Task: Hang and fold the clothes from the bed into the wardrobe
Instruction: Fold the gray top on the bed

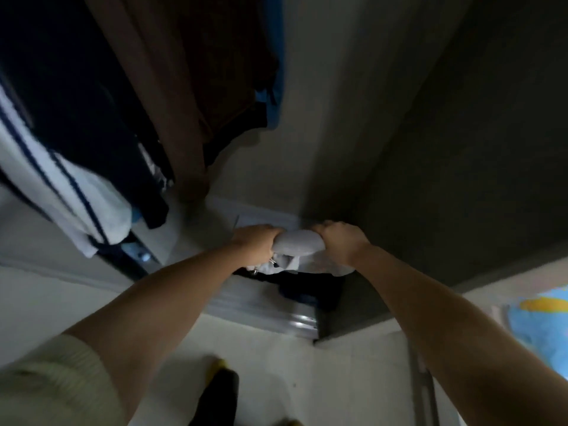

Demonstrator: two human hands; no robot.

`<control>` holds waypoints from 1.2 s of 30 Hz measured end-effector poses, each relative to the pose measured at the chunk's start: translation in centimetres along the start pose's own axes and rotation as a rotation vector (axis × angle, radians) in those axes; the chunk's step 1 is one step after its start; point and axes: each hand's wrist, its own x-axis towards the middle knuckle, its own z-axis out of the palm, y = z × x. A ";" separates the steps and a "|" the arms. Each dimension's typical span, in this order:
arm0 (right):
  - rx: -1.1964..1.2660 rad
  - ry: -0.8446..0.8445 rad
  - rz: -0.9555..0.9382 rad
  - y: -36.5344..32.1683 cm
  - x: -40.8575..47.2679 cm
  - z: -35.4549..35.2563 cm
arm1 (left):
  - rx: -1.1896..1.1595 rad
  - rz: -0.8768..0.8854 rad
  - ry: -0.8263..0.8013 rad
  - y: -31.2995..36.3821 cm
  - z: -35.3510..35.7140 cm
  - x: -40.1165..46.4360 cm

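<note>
Clutching a pale grey folded garment (297, 241) from both ends, the person's two hands reach forward and down into the wardrobe (322, 118). The left hand (256, 242) has its fingers curled round the garment's left end, and the right hand (339, 241) has its fingers curled over the right end, so each grip is clenched on the cloth. Between the hands the garment bulges as a rounded roll; looser folds of it hang just below, where a small metal fitting (272, 262), perhaps a zip pull or clasp, shows by the left wrist. The garment sits low in the wardrobe, directly above a dark pile of clothes (307, 290) lying in a drawer or low compartment with a glossy pale front edge (267, 309); whether it touches that pile I cannot tell.

Above and to the left hang other clothes: a white top with navy stripes (67, 192), dark navy pieces (61, 87), a brown garment (184, 87) and a blue one (275, 56) behind it. A cream sleeve (52, 385) covers the left upper arm. At the lower right edge shows bright blue and yellow fabric (541, 321). On the pale floor (292, 364) below stands a foot in a dark sock (219, 392).
</note>
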 end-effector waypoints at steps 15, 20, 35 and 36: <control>-0.003 0.168 0.392 12.3 18.8 22.2 | -0.040 0.270 0.372 -3.3 19.9 26.0; -0.089 0.221 0.379 11.7 22.9 35.2 | -0.051 0.318 0.340 -5.6 33.7 29.2; -0.063 0.346 0.524 5.4 22.5 49.2 | 0.242 0.399 0.226 -8.7 44.7 27.1; -0.061 0.352 0.527 5.0 22.2 49.9 | 0.257 0.358 0.164 -8.9 45.3 26.8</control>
